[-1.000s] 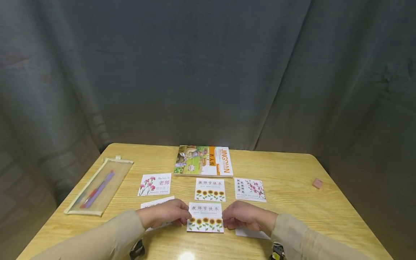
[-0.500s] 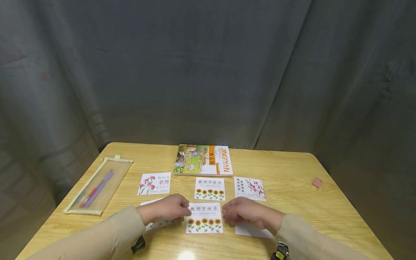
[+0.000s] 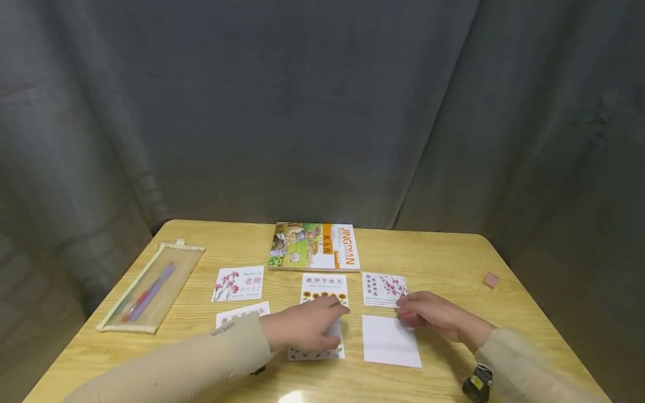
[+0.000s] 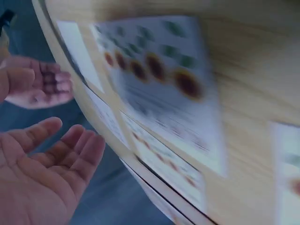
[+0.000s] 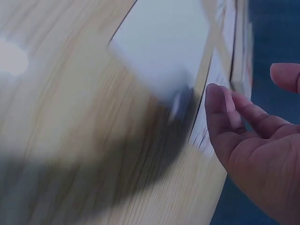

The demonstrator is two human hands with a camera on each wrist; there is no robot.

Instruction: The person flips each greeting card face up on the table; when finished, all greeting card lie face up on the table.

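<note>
My left hand (image 3: 307,326) hovers over the front sunflower card (image 3: 302,355) and hides most of it. In the left wrist view, the fingers of that hand (image 4: 51,173) are loosely spread and hold nothing; the sunflower card (image 4: 159,70) lies apart from them. My right hand (image 3: 438,313) is beside the upper right corner of a blank white card (image 3: 388,342). It overlaps the edge of the pink blossom card (image 3: 383,290) behind. In the right wrist view, the thumb of my right hand (image 5: 262,154) stands away from the fingers. Whether its fingertips touch a card is unclear.
Behind lie another sunflower card (image 3: 324,282) and a carnation card (image 3: 237,284). A further printed card (image 3: 247,312) is partly under the left sleeve. A book (image 3: 314,246), a mesh pouch (image 3: 173,280) with pens (image 3: 148,294) and a small pink block (image 3: 491,280) lie farther out.
Both hands have left the sides of the front sunflower card. The left hand has moved right, over it; the right hand has moved right and slightly away, uncovering the blank card.
</note>
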